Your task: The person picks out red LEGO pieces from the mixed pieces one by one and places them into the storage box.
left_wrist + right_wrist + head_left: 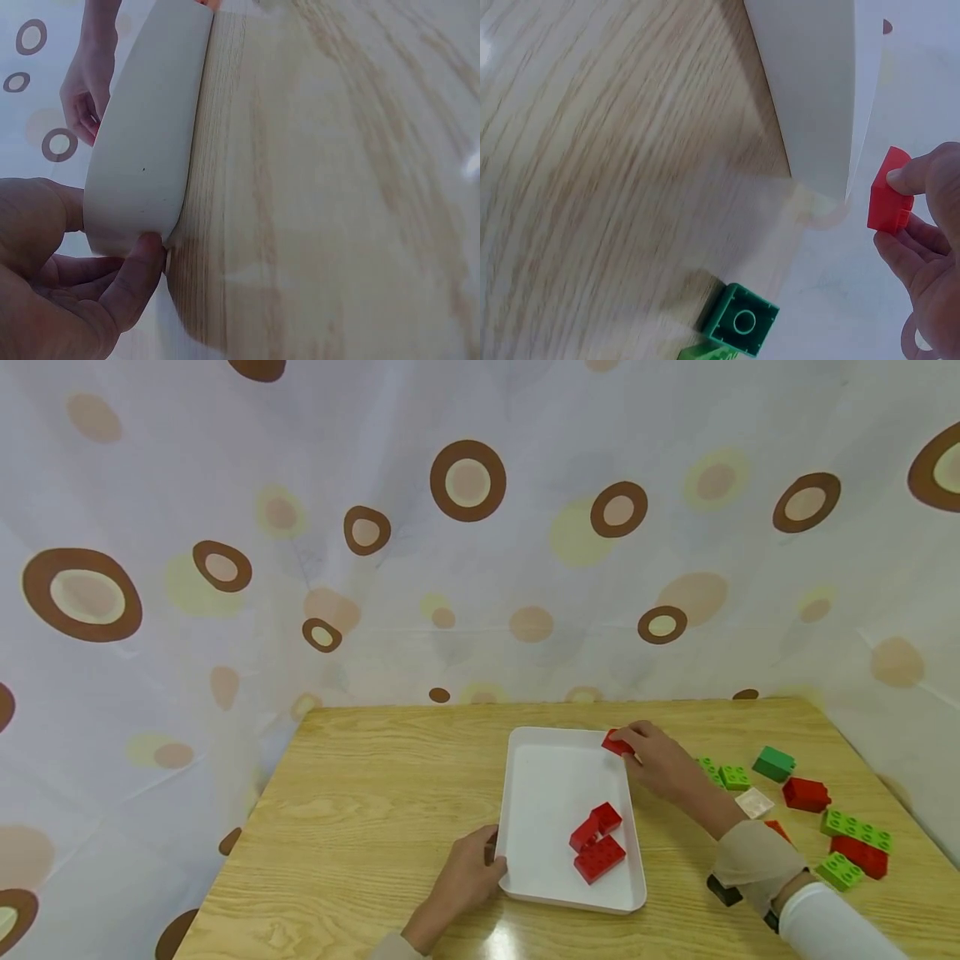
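A white tray lies on the wooden table, with red toy bricks inside near its right side. My left hand holds the tray's left wall near the front; in the left wrist view its thumb and fingers grip the tray's edge from both sides. Above the tray's far right corner, my right hand pinches a red brick between thumb and fingers. The right wrist view shows that brick tilted, apart from the tray wall.
Right of the tray lie loose bricks: a dark green one, light green ones, red ones and a white one. A small black object sits under the right wrist. A patterned curtain hangs behind the table.
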Demonstrator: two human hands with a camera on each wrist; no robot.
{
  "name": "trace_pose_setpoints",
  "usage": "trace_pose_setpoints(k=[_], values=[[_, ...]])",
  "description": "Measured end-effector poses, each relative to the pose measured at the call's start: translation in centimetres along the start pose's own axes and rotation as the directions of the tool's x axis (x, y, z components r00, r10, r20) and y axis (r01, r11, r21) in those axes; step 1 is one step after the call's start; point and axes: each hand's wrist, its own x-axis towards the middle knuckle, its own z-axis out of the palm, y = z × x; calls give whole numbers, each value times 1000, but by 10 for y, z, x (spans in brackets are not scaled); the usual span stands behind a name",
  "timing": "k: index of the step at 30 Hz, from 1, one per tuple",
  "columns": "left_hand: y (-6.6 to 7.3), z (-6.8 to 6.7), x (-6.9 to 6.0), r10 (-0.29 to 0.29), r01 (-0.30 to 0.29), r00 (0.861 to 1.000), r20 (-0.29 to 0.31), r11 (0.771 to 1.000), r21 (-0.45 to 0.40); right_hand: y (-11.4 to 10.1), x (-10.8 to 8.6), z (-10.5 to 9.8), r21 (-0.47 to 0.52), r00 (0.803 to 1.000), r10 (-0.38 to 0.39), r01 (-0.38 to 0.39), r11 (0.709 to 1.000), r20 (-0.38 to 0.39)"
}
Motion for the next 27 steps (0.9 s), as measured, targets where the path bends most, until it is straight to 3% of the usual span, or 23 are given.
trace_pose_setpoints(k=[10,17,27], values=[[-2,1,-1,-7,7,1000,7,1000,-16,-12,-1,12,-6,999,-8,8,1000,46],[-3,1,1,-5,5,1000,8,1000,3,-18,1,15,-18,992,36,-34,999,124],[-2,0,1,-21,21,1000,-3,999,35,-14,0,26,-115,993,-48,60,992,106]])
